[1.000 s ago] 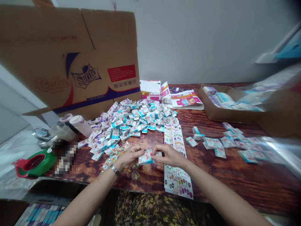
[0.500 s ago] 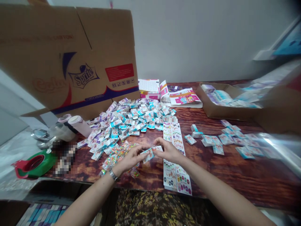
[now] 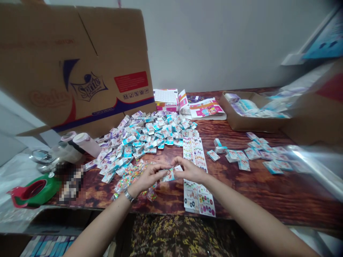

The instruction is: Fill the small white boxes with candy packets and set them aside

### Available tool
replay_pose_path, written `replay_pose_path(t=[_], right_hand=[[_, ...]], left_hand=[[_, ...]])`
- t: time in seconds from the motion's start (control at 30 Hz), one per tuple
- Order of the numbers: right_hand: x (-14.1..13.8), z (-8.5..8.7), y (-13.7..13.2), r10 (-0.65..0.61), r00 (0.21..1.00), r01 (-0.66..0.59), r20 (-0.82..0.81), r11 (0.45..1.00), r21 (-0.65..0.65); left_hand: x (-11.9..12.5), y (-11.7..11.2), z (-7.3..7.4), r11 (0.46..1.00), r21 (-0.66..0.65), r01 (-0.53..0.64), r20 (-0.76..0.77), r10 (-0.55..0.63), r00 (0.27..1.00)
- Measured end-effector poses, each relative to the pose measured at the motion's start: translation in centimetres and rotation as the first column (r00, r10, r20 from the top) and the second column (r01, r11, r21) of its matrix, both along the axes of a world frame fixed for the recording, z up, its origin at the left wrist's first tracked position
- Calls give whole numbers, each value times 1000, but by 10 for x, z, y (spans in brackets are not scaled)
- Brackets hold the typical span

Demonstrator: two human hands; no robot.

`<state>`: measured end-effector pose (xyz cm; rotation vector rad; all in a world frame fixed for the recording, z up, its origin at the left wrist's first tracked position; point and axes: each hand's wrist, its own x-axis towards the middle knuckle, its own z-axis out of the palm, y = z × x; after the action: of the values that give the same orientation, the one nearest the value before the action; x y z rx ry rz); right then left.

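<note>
Small card box (image 3: 169, 175): v. light, thin, creases easily, so hold by edges; L hand (image 3: 148, 177) & R hand (image 3: 189, 170) both closed on it, pinching

Small flat white-and-teal printed packet (image 3: 168, 175), tilted

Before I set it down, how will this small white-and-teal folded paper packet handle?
The white-and-teal packet probably feels light for its size, since it looks thin between your left hand and right hand. Its folded paperboard would likely bend or crush under a hard pinch. Being flat, it should slide rather than roll, like those lying in the heap of packets.
</note>
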<state>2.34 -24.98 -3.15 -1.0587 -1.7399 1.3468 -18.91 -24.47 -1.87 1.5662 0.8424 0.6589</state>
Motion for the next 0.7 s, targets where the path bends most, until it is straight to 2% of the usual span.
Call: replay_pose_path(t=[0.07,0.1,0.2,0.27,0.37,0.43,0.5,0.7], right_hand=[[2,-2,2,-16,998,13,65,999,48],[2,-4,2,-37,996,32,85,998,60],[1,-10,3,-125,986,121,113,992,48],[-2,-11,0,-148,986,149,78,989,-16],[-6,-8,-5,-113,991,100,-74,981,-165],[-7,-5,-8,-89,985,58,-146,976,-208],[-7,-3,-9,-82,985,52,-149,980,-194],[-8,-8,-6,-115,984,97,-136,987,-128]], left_hand=[[2,-2,4,982,189,21,-78,-6,997],[3,-5,5,953,300,36,-122,1,993],[4,-13,-1,811,573,117,-296,71,952],[4,-18,-9,727,669,158,-380,151,913],[4,-20,-19,655,740,152,-418,272,867],[6,-20,-23,639,758,128,-416,323,850],[8,-20,-25,641,760,106,-403,337,851],[14,-24,-31,688,725,29,-320,299,899]])
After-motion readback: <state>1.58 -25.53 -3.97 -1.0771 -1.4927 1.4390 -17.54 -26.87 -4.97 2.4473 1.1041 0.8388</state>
